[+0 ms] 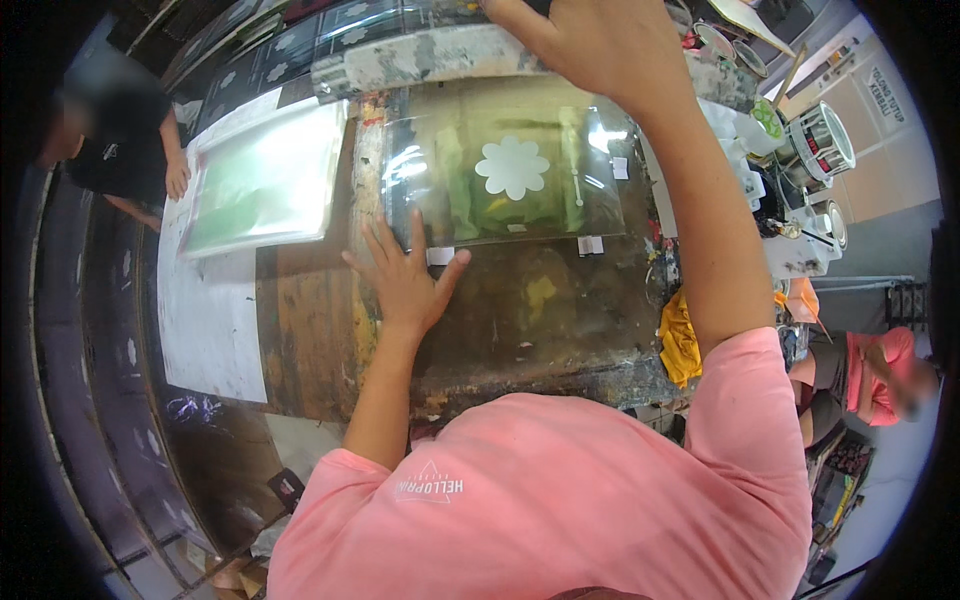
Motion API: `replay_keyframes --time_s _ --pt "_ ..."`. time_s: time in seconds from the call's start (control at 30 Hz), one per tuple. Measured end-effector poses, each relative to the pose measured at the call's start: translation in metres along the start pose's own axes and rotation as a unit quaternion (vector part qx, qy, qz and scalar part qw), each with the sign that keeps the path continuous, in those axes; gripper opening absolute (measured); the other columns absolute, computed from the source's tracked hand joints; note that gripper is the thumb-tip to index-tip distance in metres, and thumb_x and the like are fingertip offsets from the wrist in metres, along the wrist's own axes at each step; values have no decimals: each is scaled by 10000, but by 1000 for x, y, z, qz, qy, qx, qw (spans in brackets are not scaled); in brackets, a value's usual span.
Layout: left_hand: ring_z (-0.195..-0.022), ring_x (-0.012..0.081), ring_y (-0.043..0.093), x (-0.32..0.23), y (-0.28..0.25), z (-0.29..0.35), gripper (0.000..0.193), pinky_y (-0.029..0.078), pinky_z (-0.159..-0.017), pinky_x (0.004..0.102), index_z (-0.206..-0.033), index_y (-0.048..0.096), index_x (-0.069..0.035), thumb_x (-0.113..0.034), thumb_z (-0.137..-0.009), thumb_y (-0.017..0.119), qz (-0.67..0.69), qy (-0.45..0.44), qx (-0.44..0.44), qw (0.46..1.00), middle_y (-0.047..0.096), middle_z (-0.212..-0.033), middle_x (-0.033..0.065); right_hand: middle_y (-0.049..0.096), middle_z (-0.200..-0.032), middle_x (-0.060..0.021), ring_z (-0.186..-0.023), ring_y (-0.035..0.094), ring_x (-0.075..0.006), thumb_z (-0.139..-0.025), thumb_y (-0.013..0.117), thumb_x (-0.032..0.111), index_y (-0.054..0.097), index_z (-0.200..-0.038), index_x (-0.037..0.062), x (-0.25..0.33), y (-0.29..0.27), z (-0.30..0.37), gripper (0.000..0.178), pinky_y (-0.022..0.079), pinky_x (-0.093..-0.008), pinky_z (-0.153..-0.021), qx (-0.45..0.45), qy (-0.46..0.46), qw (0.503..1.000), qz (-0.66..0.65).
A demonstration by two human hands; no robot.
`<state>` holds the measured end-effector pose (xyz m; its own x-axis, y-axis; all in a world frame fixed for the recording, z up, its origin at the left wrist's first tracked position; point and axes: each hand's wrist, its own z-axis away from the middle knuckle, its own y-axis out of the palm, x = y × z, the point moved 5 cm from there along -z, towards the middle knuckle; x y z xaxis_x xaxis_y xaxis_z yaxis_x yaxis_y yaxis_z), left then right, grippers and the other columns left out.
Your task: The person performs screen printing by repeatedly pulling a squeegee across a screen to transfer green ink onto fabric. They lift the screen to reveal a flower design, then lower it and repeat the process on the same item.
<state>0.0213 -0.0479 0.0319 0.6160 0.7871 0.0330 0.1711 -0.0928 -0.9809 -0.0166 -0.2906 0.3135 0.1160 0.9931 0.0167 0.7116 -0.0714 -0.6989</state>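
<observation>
A clear plastic sheet with a pale flower shape (511, 168) lies on the stained brown work board (480, 325) in front of me. My left hand (403, 275) rests with fingers spread at the sheet's near left corner, beside a small white tab (440, 257). It holds nothing. My right hand (600, 45) reaches over a paint-splattered frame bar (430, 62) along the sheet's far side. Its thumb points left next to something dark; the other fingers are cut off by the picture's upper edge, so their grip is hidden.
Left of the board, a stack of clear sheets (262, 185) lies on white paper (210, 330). A person in black (125, 140) stands there, one hand near the stack. On the right are a yellow cloth (679, 340), cans and tubs (820, 145), and a seated person in pink (880, 375).
</observation>
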Motion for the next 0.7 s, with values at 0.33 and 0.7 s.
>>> replay_keyframes --time_s 0.33,0.7 --pt "-1364 413 546 -14 -43 -49 773 342 -1176 551 -1401 575 85 -494 -919 747 317 46 -137 937 608 -1418 272 725 -801 -216 -814 700 -388 -935 542 478 726 -783 -6 -10 1 -21 539 467 -516 -834 37 15 999 1" --pt "-1241 353 650 136 -95 -61 484 470 -1086 425 -1326 675 32 -230 -926 749 338 -140 -231 902 702 -1302 228 703 -775 -202 -811 682 -398 -931 593 468 695 -777 24 -9 4 -17 481 458 -527 -805 42 22 999 0"
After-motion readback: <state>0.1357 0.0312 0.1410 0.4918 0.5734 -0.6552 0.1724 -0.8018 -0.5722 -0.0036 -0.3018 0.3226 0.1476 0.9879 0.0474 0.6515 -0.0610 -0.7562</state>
